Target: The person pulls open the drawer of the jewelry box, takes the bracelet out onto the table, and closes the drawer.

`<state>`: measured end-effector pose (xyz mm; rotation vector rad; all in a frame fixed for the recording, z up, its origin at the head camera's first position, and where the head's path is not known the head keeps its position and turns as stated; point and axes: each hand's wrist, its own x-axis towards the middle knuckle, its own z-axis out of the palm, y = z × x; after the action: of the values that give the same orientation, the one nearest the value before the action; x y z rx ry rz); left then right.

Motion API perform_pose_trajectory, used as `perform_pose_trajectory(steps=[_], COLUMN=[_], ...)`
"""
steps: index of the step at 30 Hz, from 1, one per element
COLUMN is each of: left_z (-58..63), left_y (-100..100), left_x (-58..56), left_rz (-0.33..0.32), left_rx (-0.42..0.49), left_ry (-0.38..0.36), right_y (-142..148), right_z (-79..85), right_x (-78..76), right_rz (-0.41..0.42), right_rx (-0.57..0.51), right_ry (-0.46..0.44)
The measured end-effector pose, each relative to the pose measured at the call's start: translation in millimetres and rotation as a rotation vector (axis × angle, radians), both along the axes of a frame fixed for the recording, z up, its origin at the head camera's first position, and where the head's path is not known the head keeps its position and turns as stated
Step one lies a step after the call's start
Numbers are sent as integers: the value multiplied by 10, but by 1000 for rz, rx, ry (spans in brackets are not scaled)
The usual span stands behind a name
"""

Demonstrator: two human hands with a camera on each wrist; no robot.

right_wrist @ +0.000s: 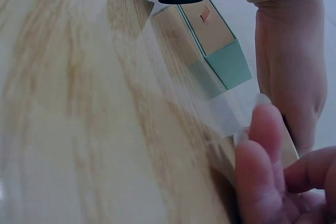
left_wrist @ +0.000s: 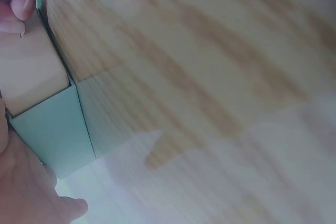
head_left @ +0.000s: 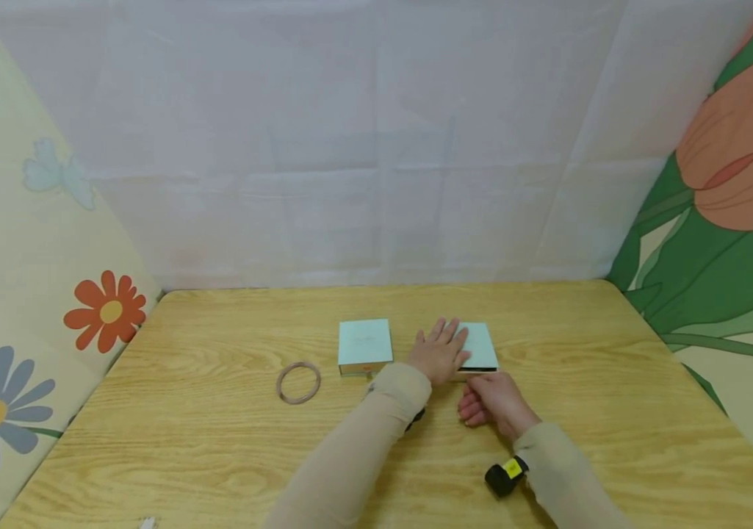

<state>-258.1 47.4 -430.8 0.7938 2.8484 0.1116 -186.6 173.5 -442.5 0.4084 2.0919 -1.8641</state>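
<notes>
Your left hand rests, fingers spread, on the pale blue-green square box, which stands on the wood-grain table; your right hand, fingers curled, pinches at the box's beige front panel.

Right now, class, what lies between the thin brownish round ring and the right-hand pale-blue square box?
In the head view, the other pale-blue box, then the person's beige sleeve cuff and left hand.
</notes>
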Motion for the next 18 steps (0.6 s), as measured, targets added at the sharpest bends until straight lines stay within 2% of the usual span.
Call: perform_pose_trajectory(steps=[5, 10, 18], left_z=[-5, 19, 70], left_y=[3, -6, -12], left_x=[-23, 2, 49], left_rz=[2, -1, -3], left_rx=[5, 12, -6], left_ry=[-17, -25, 2], right_y=[-5, 1, 3], right_z=[4, 2, 8], right_x=[10, 32, 64], right_rz=[-4, 2, 10], right_rx=[4, -1, -8], right_ry=[0, 0, 8])
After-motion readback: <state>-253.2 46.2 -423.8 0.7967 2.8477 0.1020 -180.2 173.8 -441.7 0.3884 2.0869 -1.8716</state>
